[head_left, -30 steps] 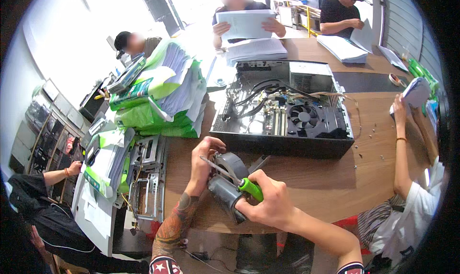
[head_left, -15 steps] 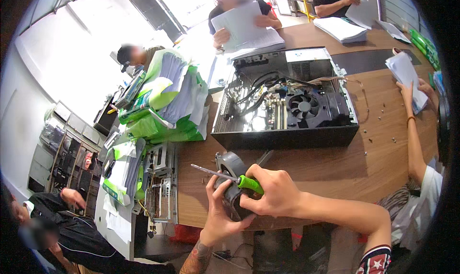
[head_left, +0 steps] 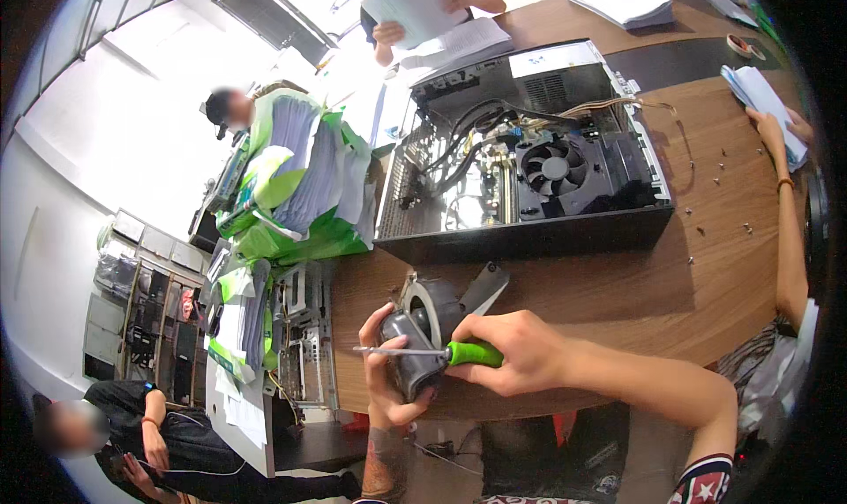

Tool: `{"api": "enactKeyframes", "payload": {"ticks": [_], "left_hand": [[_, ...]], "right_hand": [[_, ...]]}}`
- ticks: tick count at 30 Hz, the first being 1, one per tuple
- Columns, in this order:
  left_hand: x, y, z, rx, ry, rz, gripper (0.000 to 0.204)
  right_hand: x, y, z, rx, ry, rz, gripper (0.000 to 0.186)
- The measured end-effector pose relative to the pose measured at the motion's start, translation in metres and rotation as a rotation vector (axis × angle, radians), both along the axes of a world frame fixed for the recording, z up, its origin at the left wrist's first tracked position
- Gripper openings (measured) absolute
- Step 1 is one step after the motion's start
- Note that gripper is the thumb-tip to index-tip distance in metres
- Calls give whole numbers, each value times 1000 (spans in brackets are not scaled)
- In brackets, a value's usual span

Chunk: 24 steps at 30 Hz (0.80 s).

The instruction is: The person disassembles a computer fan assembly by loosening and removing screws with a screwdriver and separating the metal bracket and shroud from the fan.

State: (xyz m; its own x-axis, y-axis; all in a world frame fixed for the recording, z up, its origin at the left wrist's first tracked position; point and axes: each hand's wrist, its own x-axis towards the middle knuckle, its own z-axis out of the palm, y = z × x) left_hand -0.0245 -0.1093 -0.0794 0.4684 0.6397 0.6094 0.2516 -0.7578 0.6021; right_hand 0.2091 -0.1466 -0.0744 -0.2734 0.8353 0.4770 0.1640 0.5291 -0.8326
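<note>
My left hand (head_left: pixel 385 382) is wrapped round a rounded dark-grey housing (head_left: pixel 417 374) near the table's front edge. A flat metal arm (head_left: pixel 485 289) sticks out from the housing at upper right. My right hand (head_left: pixel 520 358) grips a screwdriver (head_left: pixel 472 353) by its green handle. Its shaft points left across the housing and my left fingers; whether the tip touches anything I cannot tell. Just beyond stands an opened black computer case (head_left: pixel 529 239) with cables and a fan (head_left: pixel 554 169) inside. Several small screws (head_left: pixel 701 230) lie to its right on the wooden table (head_left: pixel 600 301).
Stacks of paper in green wrappers (head_left: pixel 300 169) and metal frames (head_left: pixel 304 336) line the left. Co-workers' hands hold papers at the back (head_left: pixel 410 6) and at right (head_left: pixel 768 116). A seated person (head_left: pixel 190 433) is at lower left. A roll of tape (head_left: pixel 739 45) lies at back right.
The screwdriver has swung from a downward slant toward level, and the housing has turned in my left hand. The view has shifted. The right-hand co-worker's papers are lower, nearer the table.
</note>
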Motion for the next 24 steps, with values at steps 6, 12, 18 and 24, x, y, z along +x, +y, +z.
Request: {"api": "enactKeyframes", "payload": {"ticks": [6,12,18,24], "left_hand": [[5,2,-10,-16,-124,20,75],[8,-2,-11,-165,-196,16,78],[19,-11,-2,-240,-204,38,82],[2,-26,-12,-278,-256,108,84]], "right_hand": [[-2,0,-7,9,23,26,25],[-8,2,-11,79,70,-43,30],[-2,20,0,142,75,-60,31],[-7,37,21,242,-112,54,31]]}}
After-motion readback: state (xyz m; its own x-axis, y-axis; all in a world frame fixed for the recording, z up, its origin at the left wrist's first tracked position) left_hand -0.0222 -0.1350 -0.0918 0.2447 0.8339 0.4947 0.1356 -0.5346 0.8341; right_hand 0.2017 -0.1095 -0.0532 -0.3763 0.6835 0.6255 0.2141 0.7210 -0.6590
